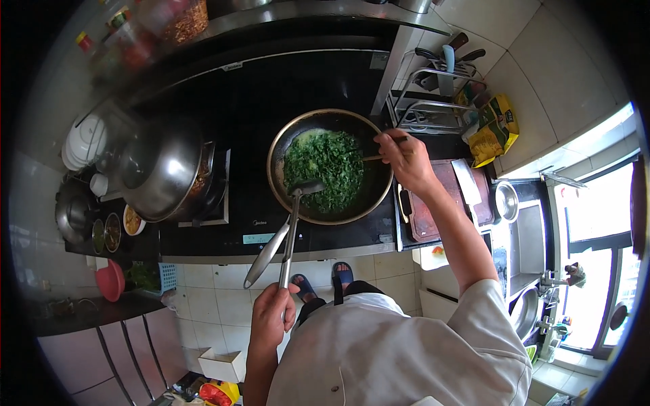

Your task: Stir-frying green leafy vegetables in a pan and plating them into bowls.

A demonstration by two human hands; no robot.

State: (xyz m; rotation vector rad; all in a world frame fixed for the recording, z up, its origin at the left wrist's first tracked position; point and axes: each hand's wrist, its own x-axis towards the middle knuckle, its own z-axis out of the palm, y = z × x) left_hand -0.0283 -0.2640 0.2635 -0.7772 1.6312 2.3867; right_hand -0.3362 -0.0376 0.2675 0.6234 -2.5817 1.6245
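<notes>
A dark frying pan (373,200) with a gold-coloured rim stands on the black glass cooktop (244,101). Chopped leafy greens (330,162) are spread over its bottom, with some pale liquid at their far left edge. My left hand (274,309) grips the metal handle of a ladle (290,238), whose dark head rests on or just above the greens. The pan's own handle (269,254) sticks out beside the ladle, towards the lower left. In my right hand (403,157) are chopsticks (373,158), their tips reaching into the greens from the right.
A large domed metal lid (157,167) covers a wok at left, near bowls of food (134,221) and stacked white plates (89,139). At right lie a cutting board (424,213) with a cleaver (466,180), a knife rack (436,106), a metal bowl (507,202) and a sink (525,243).
</notes>
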